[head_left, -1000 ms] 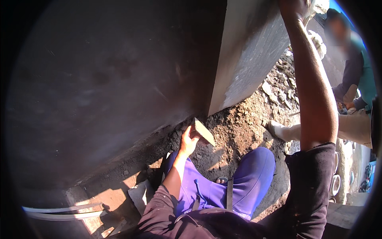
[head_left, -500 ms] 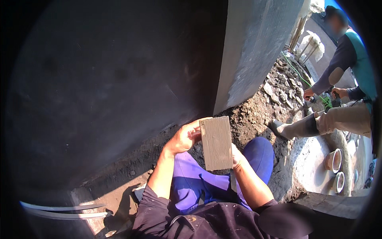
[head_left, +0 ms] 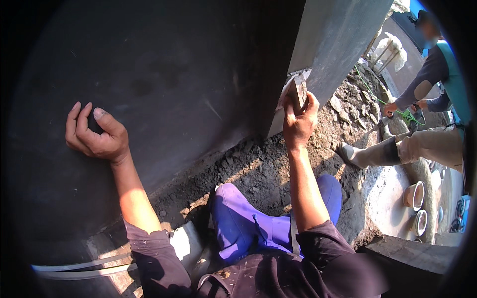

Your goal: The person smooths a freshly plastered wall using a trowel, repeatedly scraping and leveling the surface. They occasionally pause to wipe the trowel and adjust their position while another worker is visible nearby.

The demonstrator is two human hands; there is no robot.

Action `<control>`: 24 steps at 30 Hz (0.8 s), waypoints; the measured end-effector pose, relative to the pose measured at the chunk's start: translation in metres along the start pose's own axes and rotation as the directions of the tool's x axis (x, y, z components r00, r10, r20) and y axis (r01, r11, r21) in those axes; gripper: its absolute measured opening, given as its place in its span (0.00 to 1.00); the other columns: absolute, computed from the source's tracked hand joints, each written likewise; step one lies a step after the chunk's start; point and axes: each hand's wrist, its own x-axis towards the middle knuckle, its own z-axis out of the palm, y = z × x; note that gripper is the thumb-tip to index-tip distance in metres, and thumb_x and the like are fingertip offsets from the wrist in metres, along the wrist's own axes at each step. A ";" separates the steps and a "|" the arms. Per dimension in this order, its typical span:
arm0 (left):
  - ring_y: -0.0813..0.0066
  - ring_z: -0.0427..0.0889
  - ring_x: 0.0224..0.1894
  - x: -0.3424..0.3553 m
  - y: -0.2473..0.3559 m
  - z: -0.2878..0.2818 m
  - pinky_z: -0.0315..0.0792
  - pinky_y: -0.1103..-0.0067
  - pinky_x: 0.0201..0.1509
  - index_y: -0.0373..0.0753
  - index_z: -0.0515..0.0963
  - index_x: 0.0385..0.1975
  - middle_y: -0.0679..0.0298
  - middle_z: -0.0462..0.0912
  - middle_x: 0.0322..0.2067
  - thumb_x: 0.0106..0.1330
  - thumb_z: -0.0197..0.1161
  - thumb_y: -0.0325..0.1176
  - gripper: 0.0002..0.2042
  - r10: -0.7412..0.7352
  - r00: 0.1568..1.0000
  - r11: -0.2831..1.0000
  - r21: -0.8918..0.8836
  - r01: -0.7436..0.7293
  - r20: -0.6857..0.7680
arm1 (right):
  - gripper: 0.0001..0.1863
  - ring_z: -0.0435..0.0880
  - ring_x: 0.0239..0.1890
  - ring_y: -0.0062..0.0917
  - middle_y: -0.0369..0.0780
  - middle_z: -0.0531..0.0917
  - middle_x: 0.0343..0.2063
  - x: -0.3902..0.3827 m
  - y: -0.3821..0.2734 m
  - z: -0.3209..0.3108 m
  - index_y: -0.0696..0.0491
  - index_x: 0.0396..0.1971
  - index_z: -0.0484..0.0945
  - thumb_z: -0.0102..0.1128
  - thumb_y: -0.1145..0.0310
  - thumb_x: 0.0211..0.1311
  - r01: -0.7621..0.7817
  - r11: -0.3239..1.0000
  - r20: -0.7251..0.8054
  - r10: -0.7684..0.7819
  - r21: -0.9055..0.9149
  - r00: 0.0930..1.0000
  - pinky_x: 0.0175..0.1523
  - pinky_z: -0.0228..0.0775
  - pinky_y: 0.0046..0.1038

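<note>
My right hand [head_left: 300, 125] grips a plastering float [head_left: 297, 93], a small rectangular block smeared with grey mortar. The float now shows nearly edge-on, its far end against the lower corner of the grey column [head_left: 325, 44]. Pale wet-looking material shows around that end; the face turned to the column is hidden. Off to the left, my left hand [head_left: 102, 133] is raised in front of the dark wall [head_left: 164, 99]. Its fingers curl loosely, with the thumb apart and nothing between them. Whether its back touches the wall I cannot tell.
Rubble and broken stone [head_left: 350, 107] cover the ground right of the column. Another person [head_left: 437, 79] bends over a green power tool [head_left: 408, 118] there. Two buckets [head_left: 414, 195] lie at right. Pale curved strips [head_left: 82, 268] lie lower left.
The float has gone from in front of my lap, broad face showing, up to the column in my right hand. My left hand has moved away leftward to the dark wall.
</note>
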 end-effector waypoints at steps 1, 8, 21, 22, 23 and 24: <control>0.67 0.82 0.50 0.001 0.002 0.003 0.71 0.71 0.53 0.40 0.83 0.41 0.63 0.85 0.49 0.74 0.62 0.36 0.07 0.002 1.000 1.000 -0.013 -0.002 -0.003 | 0.26 0.88 0.52 0.45 0.51 0.86 0.49 -0.003 0.023 0.002 0.58 0.59 0.76 0.74 0.67 0.65 0.007 0.996 -0.055 -0.012 -0.094 0.998 0.59 0.79 0.39; 0.67 0.80 0.51 0.000 -0.003 -0.004 0.72 0.71 0.52 0.39 0.83 0.41 0.60 0.82 0.50 0.75 0.61 0.37 0.08 0.053 0.997 0.998 0.037 -0.055 0.049 | 0.26 0.89 0.51 0.42 0.49 0.86 0.49 -0.055 0.077 -0.010 0.57 0.59 0.76 0.74 0.67 0.63 -0.329 0.944 0.060 0.328 0.001 0.943 0.58 0.80 0.38; 0.65 0.80 0.50 0.001 -0.003 0.002 0.75 0.71 0.51 0.37 0.83 0.40 0.55 0.80 0.51 0.76 0.61 0.37 0.10 0.075 0.996 0.997 0.018 -0.076 0.037 | 0.29 0.87 0.52 0.45 0.52 0.85 0.51 -0.114 0.116 0.020 0.58 0.62 0.72 0.74 0.64 0.66 -0.095 0.993 0.167 0.106 -0.074 0.980 0.59 0.79 0.39; 0.65 0.80 0.50 0.002 -0.002 0.003 0.75 0.71 0.51 0.37 0.83 0.40 0.55 0.80 0.51 0.76 0.61 0.37 0.10 0.058 0.998 0.998 0.010 -0.059 0.032 | 0.30 0.87 0.53 0.48 0.53 0.84 0.51 -0.123 0.132 0.030 0.58 0.63 0.70 0.74 0.65 0.66 -0.117 0.989 0.130 0.128 -0.095 0.983 0.59 0.78 0.41; 0.65 0.80 0.50 0.003 -0.001 0.003 0.75 0.70 0.51 0.37 0.83 0.40 0.55 0.80 0.51 0.76 0.61 0.37 0.10 0.042 0.999 0.999 0.004 -0.042 0.029 | 0.31 0.86 0.53 0.51 0.54 0.84 0.51 -0.132 0.152 0.035 0.58 0.64 0.69 0.73 0.66 0.66 -0.218 0.961 0.095 0.236 -0.171 0.967 0.60 0.78 0.42; 0.64 0.80 0.51 0.002 0.004 0.009 0.75 0.70 0.51 0.37 0.83 0.40 0.54 0.80 0.52 0.76 0.61 0.36 0.10 0.052 0.998 0.999 0.007 -0.053 0.036 | 0.30 0.85 0.54 0.52 0.54 0.83 0.52 -0.142 0.183 0.032 0.57 0.64 0.68 0.72 0.67 0.66 -0.390 0.895 0.083 0.415 -0.217 0.906 0.59 0.77 0.43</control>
